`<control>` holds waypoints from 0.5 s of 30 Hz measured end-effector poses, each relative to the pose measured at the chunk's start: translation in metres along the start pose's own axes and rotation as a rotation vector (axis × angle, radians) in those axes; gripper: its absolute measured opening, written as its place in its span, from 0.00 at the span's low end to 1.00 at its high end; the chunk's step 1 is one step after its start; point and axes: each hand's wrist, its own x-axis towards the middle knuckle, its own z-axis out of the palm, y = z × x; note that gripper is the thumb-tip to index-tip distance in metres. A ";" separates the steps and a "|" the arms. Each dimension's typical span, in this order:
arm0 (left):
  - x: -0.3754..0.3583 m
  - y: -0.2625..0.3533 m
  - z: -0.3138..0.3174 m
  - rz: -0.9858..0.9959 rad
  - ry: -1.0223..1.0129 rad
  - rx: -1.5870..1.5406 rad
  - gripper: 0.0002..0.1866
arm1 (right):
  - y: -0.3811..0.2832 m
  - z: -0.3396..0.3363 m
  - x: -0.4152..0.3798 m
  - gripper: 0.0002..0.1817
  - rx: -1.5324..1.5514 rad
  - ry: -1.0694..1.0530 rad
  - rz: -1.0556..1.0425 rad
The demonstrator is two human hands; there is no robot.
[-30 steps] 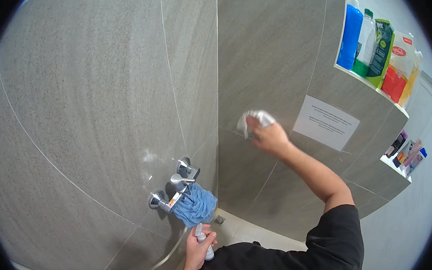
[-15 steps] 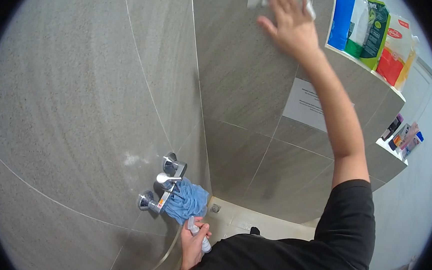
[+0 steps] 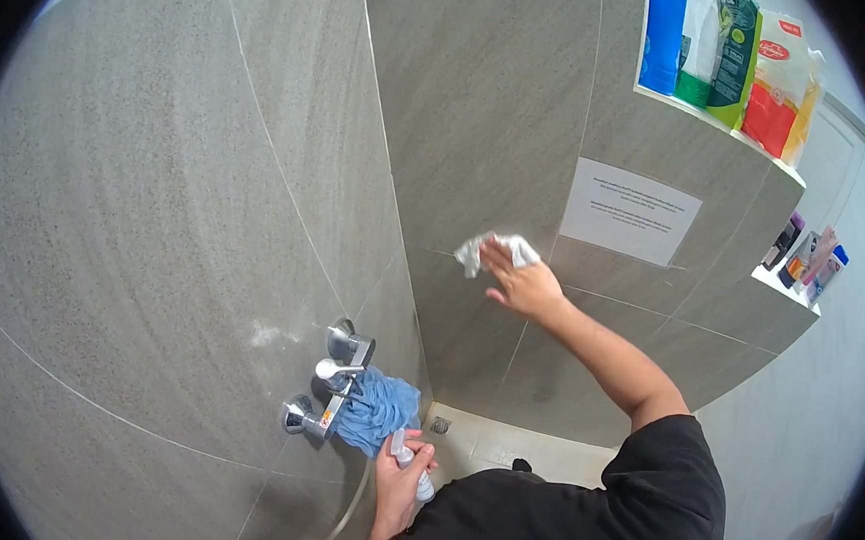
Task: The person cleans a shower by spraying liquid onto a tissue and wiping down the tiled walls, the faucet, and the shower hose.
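My right hand (image 3: 527,285) presses a crumpled white cloth (image 3: 471,254) to the grey tiled wall (image 3: 483,123), left of a printed notice. The fingers lie over the cloth and the thumb sticks out below. Low at the front, my left hand (image 3: 399,486) is wrapped round a small clear spray bottle (image 3: 425,487) with its nozzle up. Just beyond that hand, a bunched blue cloth or mesh (image 3: 381,407) hangs at the chrome shower mixer (image 3: 347,369) and partly covers it.
A white paper notice (image 3: 629,212) is on the wall. Packs and bottles, among them a red and white pouch (image 3: 774,88), stand on the upper right ledge. Smaller toiletries (image 3: 804,261) are on a lower ledge. A hose (image 3: 350,510) hangs beneath the mixer; a drain (image 3: 440,425) is in the floor.
My right hand has swept down the wall with the white cloth, from above the notice to its lower left. My left hand still holds the spray bottle. The view has shifted slightly.
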 end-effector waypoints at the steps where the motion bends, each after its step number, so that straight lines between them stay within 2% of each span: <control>1: -0.002 0.001 -0.001 0.002 0.019 -0.010 0.17 | -0.004 0.014 -0.012 0.41 -0.021 -0.048 -0.034; 3: -0.006 0.002 -0.004 0.006 0.050 -0.026 0.17 | -0.006 0.024 -0.030 0.40 -0.041 -0.093 -0.082; 5: -0.011 0.003 -0.011 0.019 0.071 -0.026 0.17 | -0.007 0.029 -0.041 0.40 -0.053 -0.127 -0.019; 9: -0.016 0.002 -0.024 0.029 0.127 -0.038 0.17 | 0.008 -0.004 -0.031 0.38 -0.095 -0.063 0.072; 15: -0.017 0.000 -0.028 0.010 0.164 -0.065 0.16 | 0.065 -0.120 0.042 0.39 -0.170 0.329 0.246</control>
